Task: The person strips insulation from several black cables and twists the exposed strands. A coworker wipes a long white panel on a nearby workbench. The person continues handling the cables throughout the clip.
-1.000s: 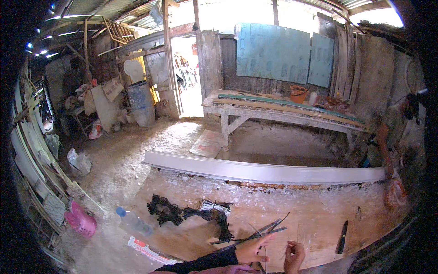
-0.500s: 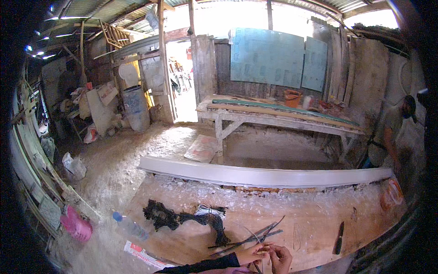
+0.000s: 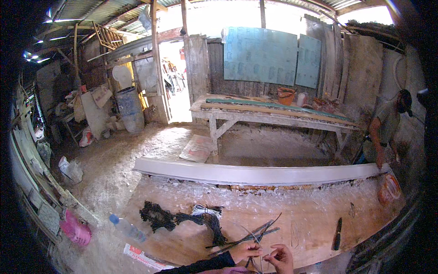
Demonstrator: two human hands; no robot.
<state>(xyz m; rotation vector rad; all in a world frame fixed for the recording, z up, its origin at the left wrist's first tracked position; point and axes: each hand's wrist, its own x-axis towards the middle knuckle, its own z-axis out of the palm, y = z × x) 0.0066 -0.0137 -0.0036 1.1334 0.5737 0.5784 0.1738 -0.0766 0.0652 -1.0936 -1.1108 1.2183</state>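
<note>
Thin dark strands (image 3: 255,235) fan upward from both hands' grip.

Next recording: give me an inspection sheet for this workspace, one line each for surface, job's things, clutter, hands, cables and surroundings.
Surface: brown wooden board, dusty, white debris along its far edge.
Job's things: thin dark strips fanned out on the board; both hands pinch one of them.
Clutter: tangled black cord, plastic bottle, pink container, dark tool.
Hands: left hand and right hand close together at the lower edge, fingers closed on a strip.
Cables: nothing seen apart from the tangled cord.
Surroundings: long pale beam, wooden workbench, blue barrel, another person bent over at right.
</note>
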